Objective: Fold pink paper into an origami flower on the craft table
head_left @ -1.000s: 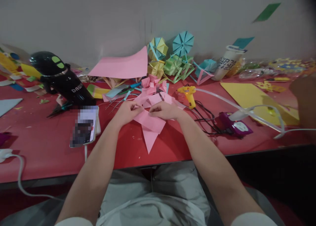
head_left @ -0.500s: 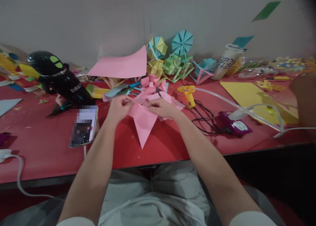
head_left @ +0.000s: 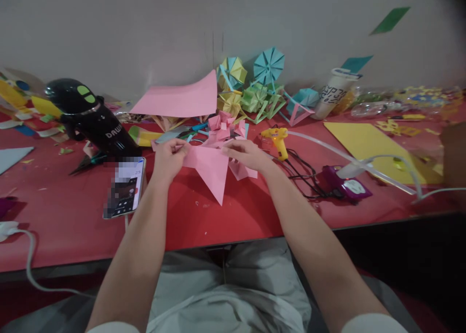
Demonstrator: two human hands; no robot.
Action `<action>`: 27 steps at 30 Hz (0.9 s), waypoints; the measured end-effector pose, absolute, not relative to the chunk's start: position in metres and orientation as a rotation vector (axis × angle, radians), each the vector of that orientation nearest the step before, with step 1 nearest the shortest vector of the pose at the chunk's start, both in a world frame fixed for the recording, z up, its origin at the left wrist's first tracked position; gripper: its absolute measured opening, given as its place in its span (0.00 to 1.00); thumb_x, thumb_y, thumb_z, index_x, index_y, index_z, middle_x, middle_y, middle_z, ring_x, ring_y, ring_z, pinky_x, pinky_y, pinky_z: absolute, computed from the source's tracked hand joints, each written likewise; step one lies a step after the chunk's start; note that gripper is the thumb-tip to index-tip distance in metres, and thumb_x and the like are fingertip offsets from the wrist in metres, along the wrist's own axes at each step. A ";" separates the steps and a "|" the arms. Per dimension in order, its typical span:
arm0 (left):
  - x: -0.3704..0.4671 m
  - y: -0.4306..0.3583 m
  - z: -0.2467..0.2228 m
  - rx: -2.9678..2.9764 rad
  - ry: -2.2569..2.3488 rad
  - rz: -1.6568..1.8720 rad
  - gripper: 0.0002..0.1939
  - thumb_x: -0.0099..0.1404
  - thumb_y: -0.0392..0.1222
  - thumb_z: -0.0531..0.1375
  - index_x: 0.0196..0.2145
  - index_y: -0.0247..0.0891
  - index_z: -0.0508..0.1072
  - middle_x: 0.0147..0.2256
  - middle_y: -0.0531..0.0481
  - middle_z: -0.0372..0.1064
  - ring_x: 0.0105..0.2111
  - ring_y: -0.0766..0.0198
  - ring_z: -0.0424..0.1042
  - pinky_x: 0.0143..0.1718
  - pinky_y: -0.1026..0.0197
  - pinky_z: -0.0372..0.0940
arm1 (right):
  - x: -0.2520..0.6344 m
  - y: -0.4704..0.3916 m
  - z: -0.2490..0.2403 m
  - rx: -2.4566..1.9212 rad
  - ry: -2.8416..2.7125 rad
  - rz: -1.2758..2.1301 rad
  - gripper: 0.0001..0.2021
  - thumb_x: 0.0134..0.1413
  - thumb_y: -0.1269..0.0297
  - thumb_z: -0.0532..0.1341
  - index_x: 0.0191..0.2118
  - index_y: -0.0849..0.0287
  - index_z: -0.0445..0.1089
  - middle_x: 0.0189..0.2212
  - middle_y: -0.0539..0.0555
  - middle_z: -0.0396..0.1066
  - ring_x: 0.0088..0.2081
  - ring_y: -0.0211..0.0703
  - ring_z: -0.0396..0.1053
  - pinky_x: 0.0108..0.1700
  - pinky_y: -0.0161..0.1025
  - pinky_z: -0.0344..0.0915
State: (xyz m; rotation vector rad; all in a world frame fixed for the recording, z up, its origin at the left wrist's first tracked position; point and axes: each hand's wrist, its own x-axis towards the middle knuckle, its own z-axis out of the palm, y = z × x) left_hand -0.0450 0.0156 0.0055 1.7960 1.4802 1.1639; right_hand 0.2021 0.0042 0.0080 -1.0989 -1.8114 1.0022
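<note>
A folded pink paper [head_left: 211,170] with a long point toward the front edge hangs between my hands. My left hand [head_left: 171,158] pinches its left end, fingers closed on it. At the other end my right hand [head_left: 247,154] has its fingertips closed on the upper edge. Behind and to the right of this sheet lie more folded pink pieces [head_left: 223,124], partly hidden by my right hand. A yellow glue gun [head_left: 277,141] rests on the red table [head_left: 233,226] to the right.
A phone [head_left: 127,187] and a black bottle [head_left: 105,124] stand at the left. Paper umbrellas [head_left: 268,66], a large pink sheet [head_left: 182,97] and a white cup [head_left: 334,94] are at the back. To the right are a purple power adapter [head_left: 345,183], cables and yellow card [head_left: 374,148].
My left hand has moved slightly left with the pink paper. The paper has turned, its point swinging to the right and a little farther from the table edge.
</note>
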 end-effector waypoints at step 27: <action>-0.022 0.007 0.008 2.067 1.324 1.039 0.05 0.54 0.42 0.59 0.26 0.37 0.71 0.28 0.50 0.72 0.30 0.64 0.68 0.35 0.61 0.64 | 0.186 -0.001 0.004 -1.068 -1.978 0.576 0.10 0.55 0.62 0.58 0.33 0.58 0.75 0.32 0.54 0.75 0.33 0.41 0.67 0.39 0.38 0.62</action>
